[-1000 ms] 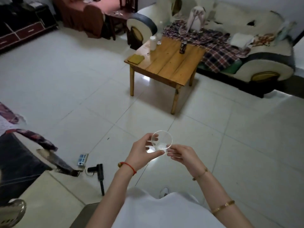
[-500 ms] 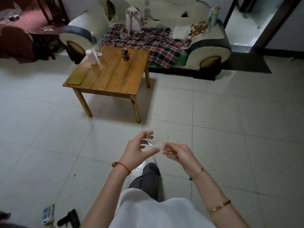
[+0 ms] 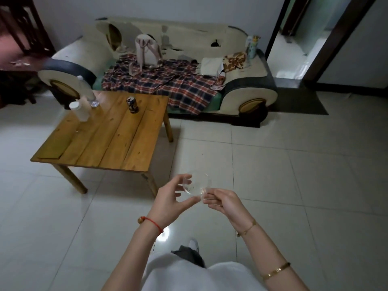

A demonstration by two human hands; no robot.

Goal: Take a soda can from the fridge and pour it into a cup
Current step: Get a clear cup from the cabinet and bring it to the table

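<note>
I hold a clear plastic cup (image 3: 197, 184) in front of me over the tiled floor, its mouth tipped toward the camera. My left hand (image 3: 171, 201) cups its left side with thumb and fingers spread around it. My right hand (image 3: 223, 201) pinches its lower right rim. A dark soda can (image 3: 132, 104) stands upright on the wooden coffee table (image 3: 109, 141), near the table's far edge. No fridge is in view.
A white bottle (image 3: 79, 111) and a clear bottle (image 3: 92, 97) stand at the table's far left corner. Behind it a cream sofa (image 3: 241, 85) carries a plaid blanket (image 3: 168, 85) and a bag. An open doorway (image 3: 294, 49) lies at the far right.
The view has swung right and I have stepped closer to the table and sofa. Both hands keep the cup in the same grip, and the doorway has come into sight.
</note>
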